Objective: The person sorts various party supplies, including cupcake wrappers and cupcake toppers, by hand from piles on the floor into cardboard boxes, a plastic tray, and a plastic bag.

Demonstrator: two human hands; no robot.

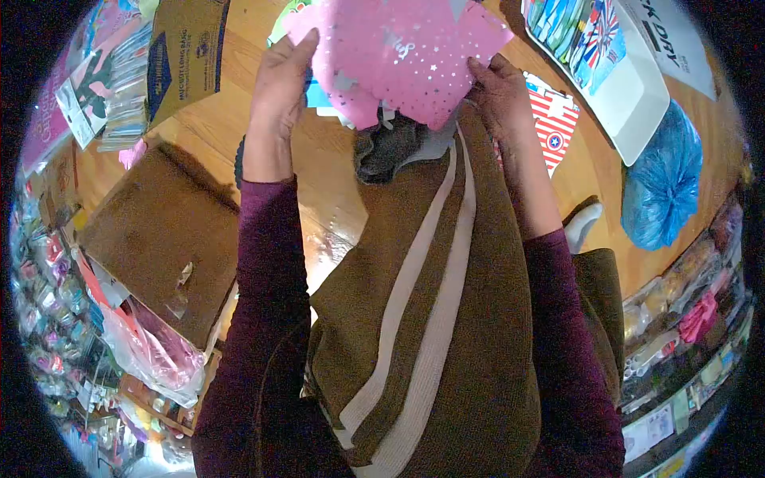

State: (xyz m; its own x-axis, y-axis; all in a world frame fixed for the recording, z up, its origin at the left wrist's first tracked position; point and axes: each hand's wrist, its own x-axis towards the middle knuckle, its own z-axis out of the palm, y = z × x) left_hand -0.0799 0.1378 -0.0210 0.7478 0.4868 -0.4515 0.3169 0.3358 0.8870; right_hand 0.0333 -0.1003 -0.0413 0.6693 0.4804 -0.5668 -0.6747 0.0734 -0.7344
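A pink sheet point(406, 56) with silver stars and silver lettering is spread between my hands at the top of the head view. My left hand point(283, 80) pinches its left edge, thumb on top. On the right edge, the fingers of my right hand point(502, 84) are closed. Below the pink sheet, a dark grey crumpled cloth point(386, 147) lies at my knees. Blue and green pieces show partly behind the sheet, mostly hidden. Close to my right wrist is a red-and-white striped pennant point(554, 119) with a star shield on it.
A white tray point(641, 119) with printed packets point(578, 36) stands at the upper right, beside a tied blue plastic bag point(665, 179). At left are a brown low stool point(163, 235) and a cardboard box point(187, 60). Shelves of packaged goods point(60, 319) line the sides.
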